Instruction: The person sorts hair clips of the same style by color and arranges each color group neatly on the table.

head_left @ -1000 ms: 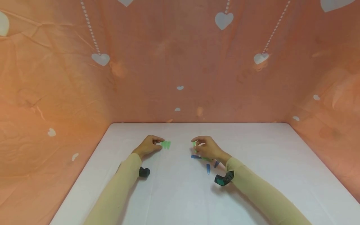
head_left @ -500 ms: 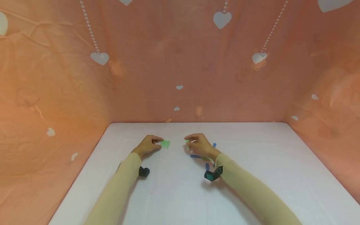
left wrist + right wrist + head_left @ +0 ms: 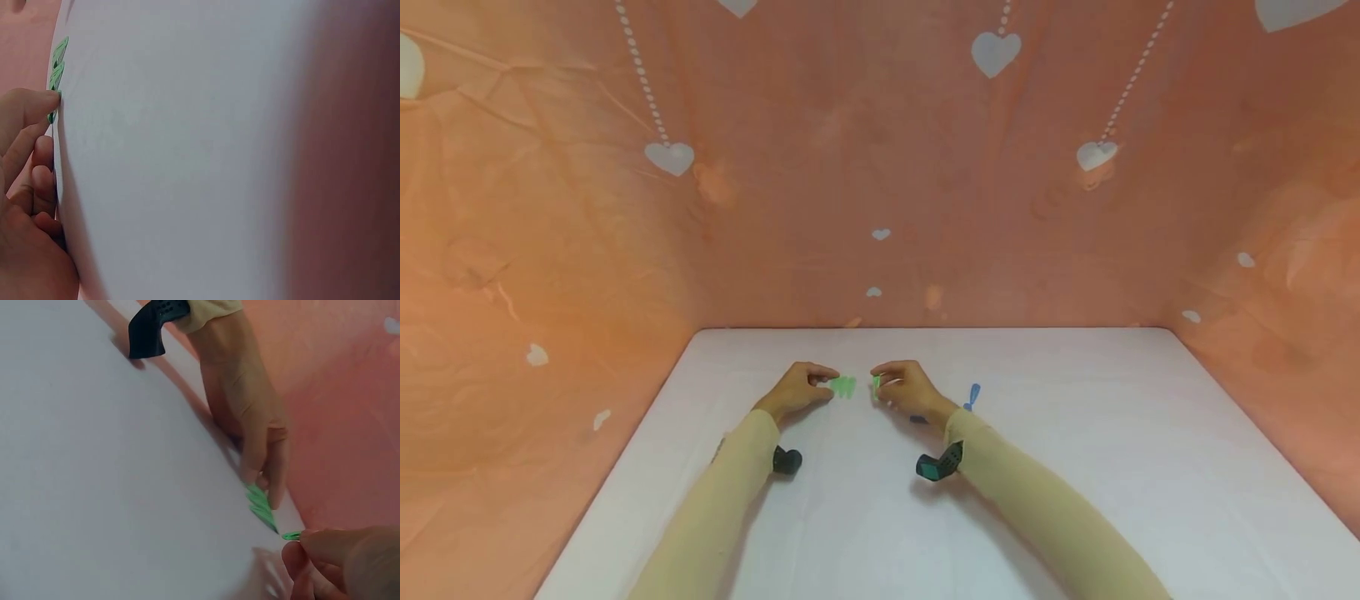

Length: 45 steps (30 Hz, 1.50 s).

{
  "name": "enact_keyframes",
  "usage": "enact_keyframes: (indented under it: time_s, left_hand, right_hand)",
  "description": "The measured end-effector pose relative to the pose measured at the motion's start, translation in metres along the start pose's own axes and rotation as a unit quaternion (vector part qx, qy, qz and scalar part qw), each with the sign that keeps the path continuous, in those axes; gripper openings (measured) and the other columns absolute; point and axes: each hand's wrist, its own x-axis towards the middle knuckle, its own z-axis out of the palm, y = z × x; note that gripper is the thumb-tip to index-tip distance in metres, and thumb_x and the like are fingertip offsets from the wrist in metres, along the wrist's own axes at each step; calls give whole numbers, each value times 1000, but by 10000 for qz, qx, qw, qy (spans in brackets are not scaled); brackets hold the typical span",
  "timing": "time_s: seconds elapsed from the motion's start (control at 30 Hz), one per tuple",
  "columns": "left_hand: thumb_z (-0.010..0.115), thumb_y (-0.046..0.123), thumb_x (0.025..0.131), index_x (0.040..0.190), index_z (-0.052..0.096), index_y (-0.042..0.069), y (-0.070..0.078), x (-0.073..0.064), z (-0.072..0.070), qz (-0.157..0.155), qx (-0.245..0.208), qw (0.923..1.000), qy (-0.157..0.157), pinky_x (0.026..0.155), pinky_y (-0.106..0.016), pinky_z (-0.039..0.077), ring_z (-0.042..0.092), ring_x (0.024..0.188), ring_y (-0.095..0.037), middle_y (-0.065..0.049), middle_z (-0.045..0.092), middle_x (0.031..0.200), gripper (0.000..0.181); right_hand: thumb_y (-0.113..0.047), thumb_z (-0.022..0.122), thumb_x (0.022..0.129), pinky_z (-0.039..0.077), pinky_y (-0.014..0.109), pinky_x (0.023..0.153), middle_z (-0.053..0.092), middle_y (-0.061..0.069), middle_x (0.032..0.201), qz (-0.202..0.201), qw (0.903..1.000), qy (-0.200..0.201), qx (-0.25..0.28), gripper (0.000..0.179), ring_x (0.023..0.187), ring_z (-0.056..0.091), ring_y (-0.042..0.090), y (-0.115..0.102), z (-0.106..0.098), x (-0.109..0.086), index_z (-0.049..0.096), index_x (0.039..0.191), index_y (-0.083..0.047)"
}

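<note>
A short row of green snap hair clips (image 3: 846, 387) lies side by side on the white table. My left hand (image 3: 797, 388) rests at the row's left end, thumb and forefinger pinching the end clip (image 3: 52, 117); in the left wrist view the other clips (image 3: 57, 75) stand beyond the fingertip. Just right of the row, my right hand (image 3: 913, 392) holds a single green hair clip (image 3: 876, 387) between thumb and forefinger. The right wrist view has this held clip (image 3: 291, 536) close to the row but apart from it.
Blue hair clips lie by the right forearm: one blue clip (image 3: 974, 392) behind it and another dark blue clip (image 3: 917, 419) under the wrist. The sleeve covers that area. An orange cloth (image 3: 880, 167) with white hearts hangs along the table's back and sides.
My right hand has moved left with its green hair clip, closing on the row. Its forearm now covers most of the loose clips and uncovers a blue one behind. My left hand stays put.
</note>
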Motion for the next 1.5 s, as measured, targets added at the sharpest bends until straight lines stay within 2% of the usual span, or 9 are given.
enact_keyframes:
  time_s: [0.2, 0.33, 0.5, 0.73, 1.07, 1.27, 1.5]
  left_hand:
    - [73, 7, 88, 124, 71, 5, 6, -2, -1, 112, 71, 9999, -14, 88, -31, 39, 47, 104, -22, -13, 62, 122, 36]
    - [72, 6, 88, 124, 71, 4, 7, -3, -3, 223, 178, 9996, 2, 89, -31, 39, 48, 105, -23, -15, 63, 123, 36]
    - [72, 6, 89, 124, 71, 4, 5, -2, -3, 269, 183, 9995, -10, 92, -33, 40, 50, 107, -24, -16, 64, 125, 36]
    - [72, 7, 88, 123, 71, 4, 0, 0, -3, 331, 173, 9993, 2, 93, -33, 41, 52, 109, -25, -17, 65, 126, 35]
    - [72, 6, 88, 124, 70, 4, 0, 0, -2, 298, 208, 9993, 14, 91, -31, 40, 51, 107, -23, -16, 65, 125, 36]
    - [72, 5, 88, 124, 70, 3, 3, -2, -1, 313, 187, 9993, 23, 91, -32, 40, 51, 108, -25, -17, 64, 126, 37]
    - [72, 6, 89, 126, 70, 4, 3, -2, -1, 234, 213, 9995, 26, 96, -37, 42, 51, 112, -25, -17, 63, 130, 37]
  right_hand:
    - [8, 66, 85, 50, 23, 67, 71, 21, 99, -211, 9984, 243, -466, 34, 82, 64, 15, 1, 10, 10, 68, 120, 7]
    - [8, 68, 84, 51, 23, 72, 71, 22, 98, -302, 9964, 350, -707, 33, 84, 66, 19, -1, 17, 16, 69, 117, 6]
    - [6, 69, 85, 49, 24, 74, 71, 18, 96, -91, 9949, 414, -911, 30, 82, 62, 16, -4, 25, 20, 70, 115, 4]
    - [-5, 75, 87, 49, 29, 80, 72, 10, 96, 285, 9846, 672, -1592, 28, 87, 63, 18, -5, 32, 21, 73, 115, -4]
    - [-9, 75, 87, 47, 29, 80, 72, 8, 97, 354, 9800, 616, -1856, 29, 87, 61, 16, -6, 34, 20, 74, 116, -5]
    - [-10, 74, 88, 49, 33, 85, 72, 9, 103, 456, 9790, 581, -1902, 28, 94, 63, 20, -8, 35, 19, 74, 117, -7]
    - [-11, 74, 88, 50, 36, 91, 71, 9, 107, 468, 9760, 551, -2055, 27, 102, 64, 22, -8, 35, 18, 76, 114, -9]
